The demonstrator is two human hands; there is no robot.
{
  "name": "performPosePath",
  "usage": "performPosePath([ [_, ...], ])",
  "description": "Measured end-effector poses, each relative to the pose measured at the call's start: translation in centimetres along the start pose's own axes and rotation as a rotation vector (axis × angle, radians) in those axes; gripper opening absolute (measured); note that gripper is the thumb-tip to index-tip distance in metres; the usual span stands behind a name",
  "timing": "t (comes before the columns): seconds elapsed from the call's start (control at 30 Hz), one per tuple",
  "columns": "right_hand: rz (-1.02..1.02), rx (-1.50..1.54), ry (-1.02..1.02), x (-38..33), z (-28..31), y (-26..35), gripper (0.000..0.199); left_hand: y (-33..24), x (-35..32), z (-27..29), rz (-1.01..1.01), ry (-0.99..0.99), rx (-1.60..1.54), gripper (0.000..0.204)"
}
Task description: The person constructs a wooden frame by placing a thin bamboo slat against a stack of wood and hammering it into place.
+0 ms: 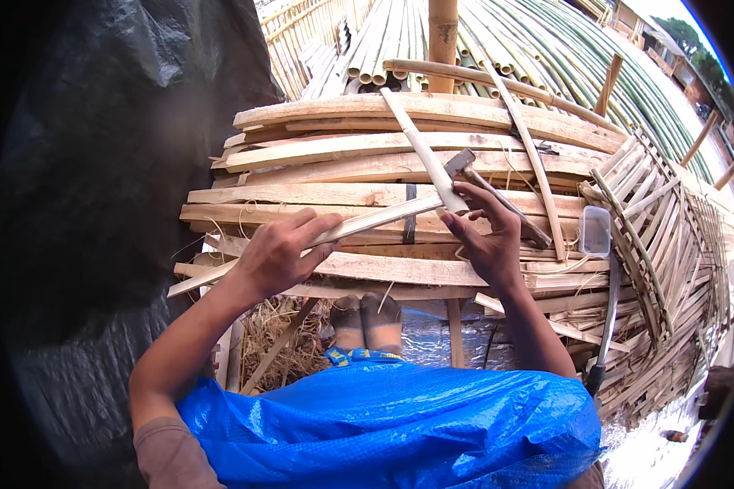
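Note:
My left hand is closed around a long, pale bamboo strip, which slants up to the right above the wooden planks. At its right end this strip meets a second bamboo strip that runs away from me across the planks. My right hand pinches the meeting ends between thumb and fingers; exactly how they join is partly hidden by the fingers. Just beyond the right hand lies a hammer, its handle reaching toward the lower right behind that hand.
Rough wooden planks form the bench before me. A clear plastic tub and a long-bladed knife are at the right, beside a woven bamboo lattice. Black sheeting hangs left; blue tarp covers my lap. Bamboo poles lie beyond.

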State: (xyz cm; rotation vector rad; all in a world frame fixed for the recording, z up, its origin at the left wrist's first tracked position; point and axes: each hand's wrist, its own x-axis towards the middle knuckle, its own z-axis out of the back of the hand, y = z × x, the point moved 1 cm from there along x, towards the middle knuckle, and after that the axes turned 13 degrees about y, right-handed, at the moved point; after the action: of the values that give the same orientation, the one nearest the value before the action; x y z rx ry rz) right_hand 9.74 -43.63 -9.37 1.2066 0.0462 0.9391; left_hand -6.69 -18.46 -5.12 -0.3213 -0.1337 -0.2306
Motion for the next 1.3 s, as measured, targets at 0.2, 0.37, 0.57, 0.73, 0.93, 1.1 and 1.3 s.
performPosePath([
  [0.2,0.013,0.055,-0.039,0.5,0.4,0.9,0.047,-0.9,0.3,1.4,0.024,-0.012,0.013,0.033],
  [0.37,-0.015,-0.024,-0.033,-0.8,-0.6,-0.8,0.045,-0.2,0.0,0.0,-0.001,-0.009,0.093,0.036],
  [0.57,-0.007,-0.17,0.026,-1.9,-2.4,-3.9,0.041,2.8,-0.3,-4.7,-0.053,-0.022,0.102,0.039],
  [0.73,-0.055,-0.335,0.034,-2.7,-4.3,-7.4,0.039,6.2,-0.1,-9.3,-0.05,0.071,0.115,0.043],
  [0.93,-0.185,-0.634,-0.007,-3.0,-0.6,-9.7,0.054,8.6,1.1,-13.9,-0.018,0.13,0.133,0.044],
  [1.1,-0.343,-1.115,-0.003,-2.7,5.6,-12.8,0.058,9.1,2.3,-14.7,0.037,0.161,0.159,0.048],
  [1.3,-0.317,-1.118,0.242,-1.9,6.2,-14.2,0.04,10.5,2.7,-14.5,0.063,0.105,0.278,0.048],
])
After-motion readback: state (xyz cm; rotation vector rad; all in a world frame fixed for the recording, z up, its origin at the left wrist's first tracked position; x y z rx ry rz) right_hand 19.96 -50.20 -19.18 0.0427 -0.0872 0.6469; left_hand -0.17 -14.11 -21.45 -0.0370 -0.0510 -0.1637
